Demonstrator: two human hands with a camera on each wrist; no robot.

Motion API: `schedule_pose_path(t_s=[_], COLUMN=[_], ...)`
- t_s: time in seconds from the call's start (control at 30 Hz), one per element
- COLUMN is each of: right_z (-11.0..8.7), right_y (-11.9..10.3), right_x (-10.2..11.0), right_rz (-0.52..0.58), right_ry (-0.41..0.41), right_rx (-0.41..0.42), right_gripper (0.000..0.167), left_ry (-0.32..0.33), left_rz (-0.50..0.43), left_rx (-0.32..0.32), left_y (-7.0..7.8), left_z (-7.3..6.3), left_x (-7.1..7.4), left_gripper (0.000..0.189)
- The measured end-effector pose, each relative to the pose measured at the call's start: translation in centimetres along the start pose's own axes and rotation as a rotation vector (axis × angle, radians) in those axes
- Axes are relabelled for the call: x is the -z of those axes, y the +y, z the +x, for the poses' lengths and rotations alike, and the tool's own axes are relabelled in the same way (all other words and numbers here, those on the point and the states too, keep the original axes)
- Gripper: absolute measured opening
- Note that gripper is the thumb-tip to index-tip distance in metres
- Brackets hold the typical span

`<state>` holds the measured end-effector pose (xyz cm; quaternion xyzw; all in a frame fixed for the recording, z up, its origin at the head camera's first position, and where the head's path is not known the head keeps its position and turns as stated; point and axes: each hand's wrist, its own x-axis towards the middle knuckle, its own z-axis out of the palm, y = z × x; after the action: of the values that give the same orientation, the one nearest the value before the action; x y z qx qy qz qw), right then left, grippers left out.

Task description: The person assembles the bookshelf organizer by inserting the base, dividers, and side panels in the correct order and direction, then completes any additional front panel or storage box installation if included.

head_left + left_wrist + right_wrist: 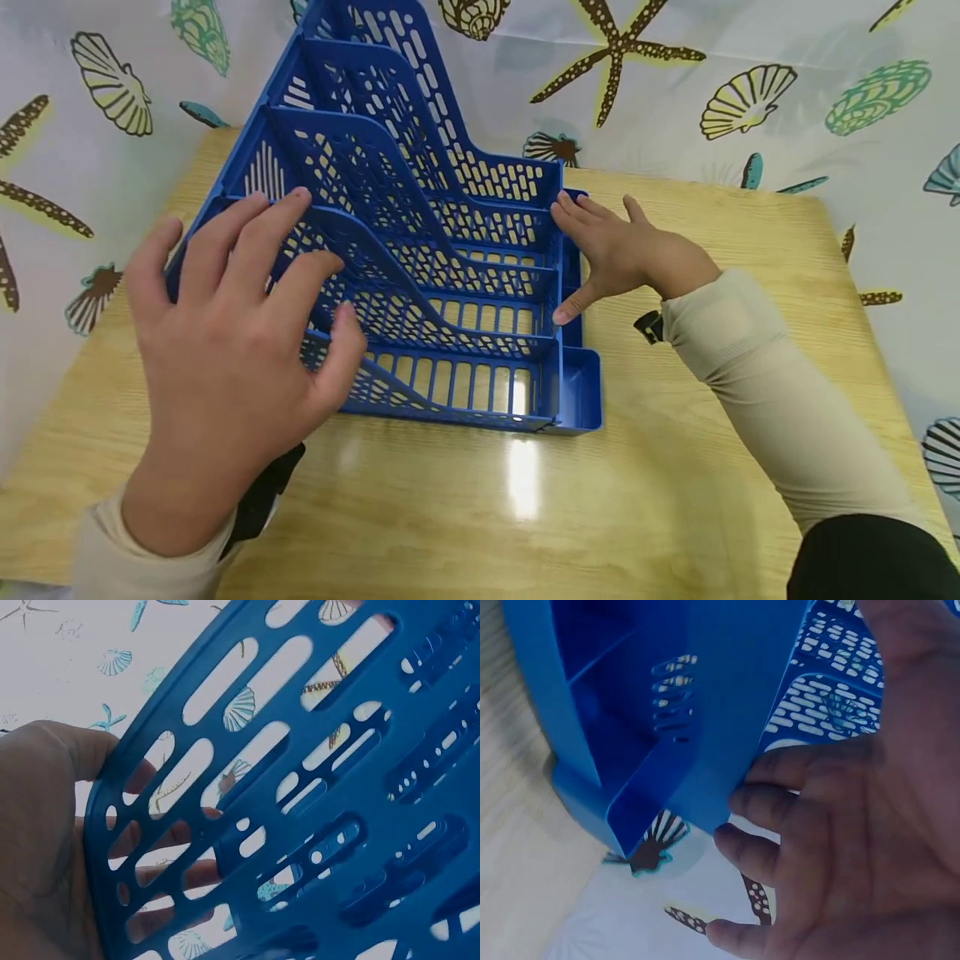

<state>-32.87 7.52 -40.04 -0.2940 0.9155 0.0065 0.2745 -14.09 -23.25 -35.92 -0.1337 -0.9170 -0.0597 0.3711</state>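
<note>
In the head view a blue plastic file organizer [420, 325], with perforated dividers, stands on the wooden table. Small bins [581, 392] line its right end. My left hand [225, 333] is at its tall left end, fingers loosely bent and thumb apart from the index finger. Through slots of a side panel [247, 787], the left wrist view shows fingers of the left hand [45, 832] behind it; contact cannot be told. My right hand [618, 250] spreads its fingers at the organizer's low right edge, fingertips touching the rim. In the right wrist view the palm of this hand [855, 832] faces the organizer [705, 682].
The wooden table [705, 400] extends right and in front of the organizer. Behind it hangs a white cloth [675, 108] printed with shells and starfish. Dark wrist straps show at both sleeves.
</note>
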Motion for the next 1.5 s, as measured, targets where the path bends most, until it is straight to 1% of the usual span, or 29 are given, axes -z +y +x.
schedule_pose_path(t_s=[0.1,0.17,0.27,0.33,0.37,0.43,0.5,0.57,0.63,0.67,0.73,0.8,0.87,0.93,1.0,1.1,1.17,1.2,1.27,1.33,1.4,1.43,1.5], right_z=[0.2,0.4,1.5,2.5,3.1,4.1,4.7,4.9,4.8,4.6,4.4,4.2,3.9,3.5,3.0,1.7,0.5,-0.2,-1.6,-3.0,-4.4,-5.0,-6.3], right_y=[0.4,1.5,3.7,5.0,5.5,6.2,6.5,6.6,6.5,6.5,6.3,6.3,6.3,6.4,6.6,6.7,6.6,6.4,5.9,5.2,4.4,4.0,3.2], right_x=[-0.4,-0.7,-0.6,-0.3,-0.1,-0.1,-0.3,-0.7,-0.9,-0.9,-0.5,0.0,0.2,0.0,-0.7,-2.4,-3.7,-4.4,-5.6,-6.7,-7.6,-8.1,-9.1], right_rz=[0.019,0.058,0.110,0.127,0.133,0.152,0.178,0.196,0.192,0.183,0.151,0.135,0.124,0.118,0.119,0.150,0.175,0.188,0.190,0.184,0.169,0.158,0.139], right_ry=[0.029,0.073,0.167,0.204,0.209,0.177,0.124,0.087,0.080,0.085,0.099,0.114,0.122,0.132,0.142,0.163,0.181,0.190,0.218,0.256,0.295,0.313,0.354], right_rx=[0.031,0.056,0.075,0.080,0.085,0.093,0.093,0.076,0.050,0.038,0.017,0.004,-0.004,-0.011,-0.022,-0.064,-0.109,-0.133,-0.175,-0.210,-0.236,-0.243,-0.248], right_gripper=[0.138,0.132,0.124,0.123,0.123,0.124,0.125,0.125,0.126,0.126,0.127,0.128,0.128,0.127,0.127,0.123,0.120,0.119,0.117,0.110,0.102,0.098,0.085], left_ry=[-0.029,-0.028,-0.044,-0.036,-0.042,-0.071,-0.130,-0.246,-0.376,-0.426,-0.486,-0.499,-0.490,-0.475,-0.454,-0.407,-0.351,-0.314,-0.239,-0.181,-0.157,-0.160,-0.192], left_rz=[-0.032,-0.066,-0.097,-0.069,-0.055,-0.032,-0.036,-0.050,-0.066,-0.062,-0.053,-0.053,-0.064,-0.087,-0.122,-0.197,-0.272,-0.311,-0.369,-0.392,-0.363,-0.346,-0.323], left_rx=[-0.025,-0.078,-0.187,-0.252,-0.275,-0.326,-0.401,-0.512,-0.612,-0.651,-0.693,-0.695,-0.684,-0.676,-0.670,-0.648,-0.609,-0.583,-0.533,-0.481,-0.445,-0.428,-0.394], left_y=[0.0,0.6,2.1,3.1,3.8,5.2,7.1,9.2,10.9,11.5,12.1,12.2,12.3,12.3,12.1,11.4,10.8,10.4,9.6,8.7,7.4,6.7,5.2], left_z=[0.0,-0.1,0.0,-0.3,-0.6,-1.6,-3.3,-5.2,-6.8,-7.4,-7.9,-7.9,-7.7,-7.7,-7.9,-8.2,-8.5,-8.6,-8.7,-8.7,-8.6,-8.6,-8.4], left_x=[-0.1,-0.4,-1.1,-2.0,-2.4,-3.3,-4.4,-5.4,-6.1,-6.4,-6.5,-6.5,-6.5,-6.6,-6.8,-7.1,-7.3,-7.3,-7.4,-7.5,-7.6,-7.6,-7.7], left_gripper=[0.044,0.041,0.034,0.030,0.028,0.025,0.028,0.037,0.050,0.055,0.061,0.064,0.065,0.062,0.056,0.039,0.029,0.028,0.033,0.038,0.035,0.031,0.026])
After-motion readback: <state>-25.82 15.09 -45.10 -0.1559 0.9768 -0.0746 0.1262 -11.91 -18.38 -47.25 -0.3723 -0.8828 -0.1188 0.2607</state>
